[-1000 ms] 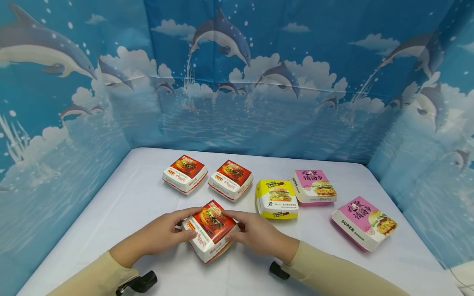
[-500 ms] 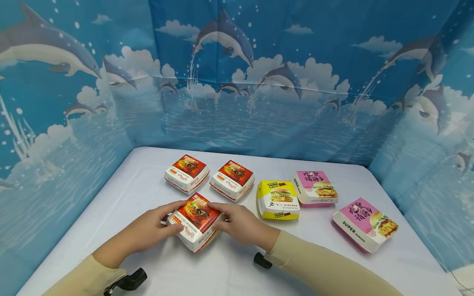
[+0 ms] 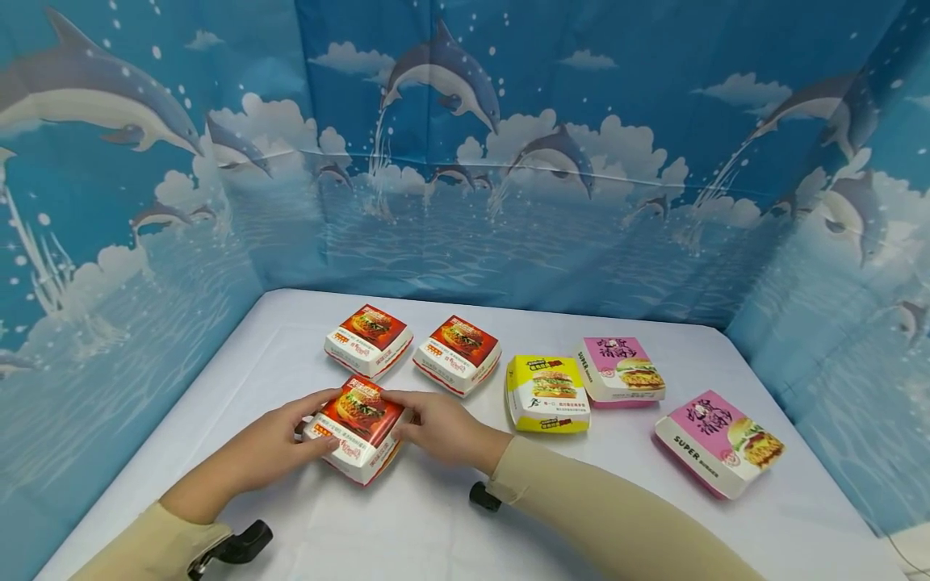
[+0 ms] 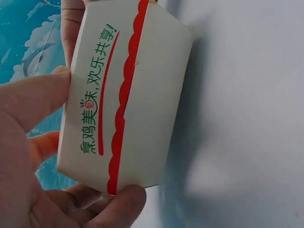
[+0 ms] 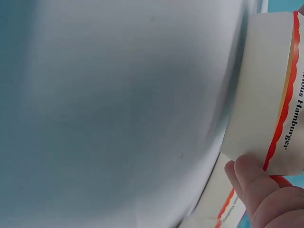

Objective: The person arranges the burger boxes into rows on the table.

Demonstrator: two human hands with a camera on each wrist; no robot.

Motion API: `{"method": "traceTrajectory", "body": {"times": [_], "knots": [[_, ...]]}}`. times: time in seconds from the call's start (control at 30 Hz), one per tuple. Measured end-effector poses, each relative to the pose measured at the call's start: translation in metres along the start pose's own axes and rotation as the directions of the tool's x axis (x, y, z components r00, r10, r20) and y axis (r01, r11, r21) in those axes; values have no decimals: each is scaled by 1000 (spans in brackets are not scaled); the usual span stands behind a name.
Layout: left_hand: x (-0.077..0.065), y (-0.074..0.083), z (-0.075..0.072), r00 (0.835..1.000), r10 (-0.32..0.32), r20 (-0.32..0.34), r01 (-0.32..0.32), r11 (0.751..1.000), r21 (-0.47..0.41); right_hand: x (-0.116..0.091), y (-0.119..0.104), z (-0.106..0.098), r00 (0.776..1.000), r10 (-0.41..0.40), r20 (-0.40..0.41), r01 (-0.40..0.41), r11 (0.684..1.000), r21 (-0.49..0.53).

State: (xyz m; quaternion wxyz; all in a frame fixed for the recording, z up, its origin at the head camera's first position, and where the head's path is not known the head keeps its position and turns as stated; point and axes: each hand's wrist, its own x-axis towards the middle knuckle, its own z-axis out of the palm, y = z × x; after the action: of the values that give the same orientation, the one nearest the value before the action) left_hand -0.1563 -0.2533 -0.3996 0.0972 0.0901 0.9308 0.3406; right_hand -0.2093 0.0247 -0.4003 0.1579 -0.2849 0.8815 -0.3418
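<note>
A red-and-white burger box (image 3: 354,428) is held between both hands, close over the white table in the head view. My left hand (image 3: 272,444) grips its left side, thumb on the near edge of the lid. On the other side my right hand (image 3: 446,429) grips it with fingers along the far edge. Green lettering and a scalloped red strip show on the held box's wall (image 4: 152,80) in the left wrist view. Right wrist view: fingertips (image 5: 251,178) press the end of the box (image 5: 266,80). Its underside is hidden.
Two matching red burger boxes, one left (image 3: 368,340) and one right (image 3: 458,353), sit just beyond the held one. A yellow burger box (image 3: 548,394) touches or nearly touches a pink one (image 3: 622,371). Another pink box (image 3: 719,444) lies farther right. A dolphin-print curtain (image 3: 465,226) encloses the table.
Both hands have carried the red burger box leftward and slightly away from me, toward the two matching boxes. It remains in both hands; the other boxes stay put.
</note>
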Motion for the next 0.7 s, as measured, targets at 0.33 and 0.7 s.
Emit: {"method": "traceTrajectory", "body": {"times": [0.33, 0.7], "knots": [[4, -4, -5, 995, -69, 71, 64, 995, 71, 8, -6, 9, 999, 44, 22, -43, 999, -19], [12, -4, -6, 990, -69, 123, 63, 997, 51, 11, -8, 14, 998, 49, 33, -48, 998, -28]]}}
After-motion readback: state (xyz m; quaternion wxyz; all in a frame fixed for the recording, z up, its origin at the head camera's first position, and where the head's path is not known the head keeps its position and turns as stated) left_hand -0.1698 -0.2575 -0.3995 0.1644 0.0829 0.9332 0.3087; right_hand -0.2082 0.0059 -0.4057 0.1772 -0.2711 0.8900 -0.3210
